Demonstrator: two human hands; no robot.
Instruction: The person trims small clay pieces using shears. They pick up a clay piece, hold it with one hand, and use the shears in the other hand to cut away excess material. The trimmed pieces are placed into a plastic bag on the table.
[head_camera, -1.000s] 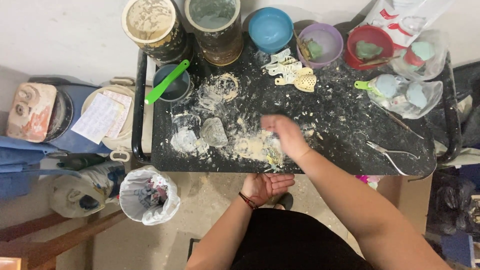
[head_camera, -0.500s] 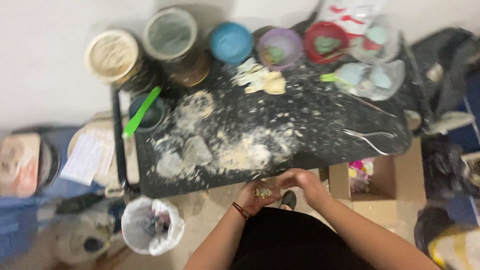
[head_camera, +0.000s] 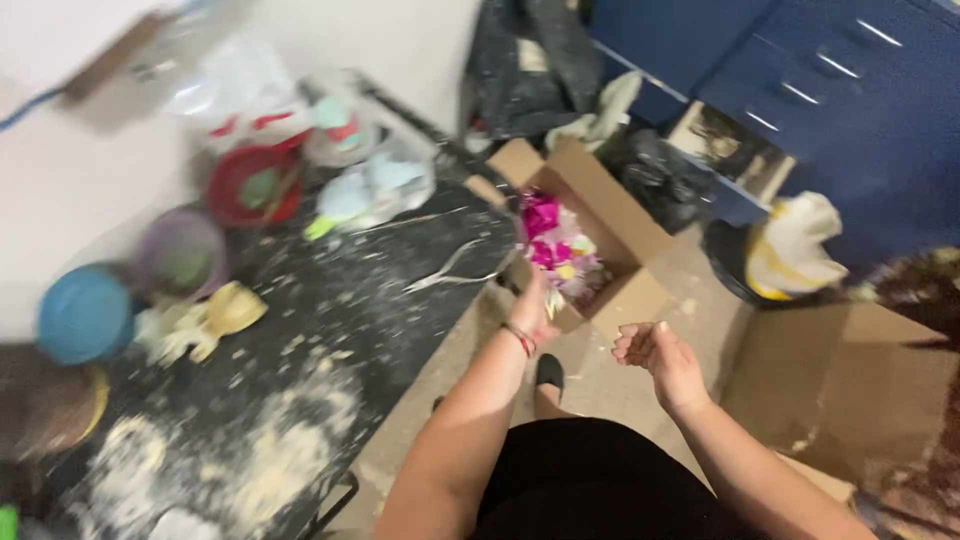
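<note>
Since half a second ago my view has swung to the right: both hands have left the dusty table (head_camera: 330, 330) and now sit out past its edge, above the floor. I see the left hand (head_camera: 533, 310) stretched toward an open cardboard box (head_camera: 600, 215) on the floor beside the table; it is tilted over the box's near edge, just below a heap of pink and white scraps (head_camera: 555, 240) lying inside. I cannot tell whether its fingers grip anything, because motion blur and the angle hide the palm. A red band circles that wrist. The right hand (head_camera: 660, 355) hovers well apart from the box, palm up, fingers loosely curled and holding nothing.

On the table, pale powder lies spread over the near end. Metal tongs (head_camera: 455, 270) rest near the edge, close to the left hand. Farther back stand a red bowl (head_camera: 250, 185), a purple bowl (head_camera: 185, 250) and a blue bowl (head_camera: 85, 315), with yellow moulded pieces (head_camera: 205, 320) beside them. Blue cabinets (head_camera: 840, 100) fill the far right.
</note>
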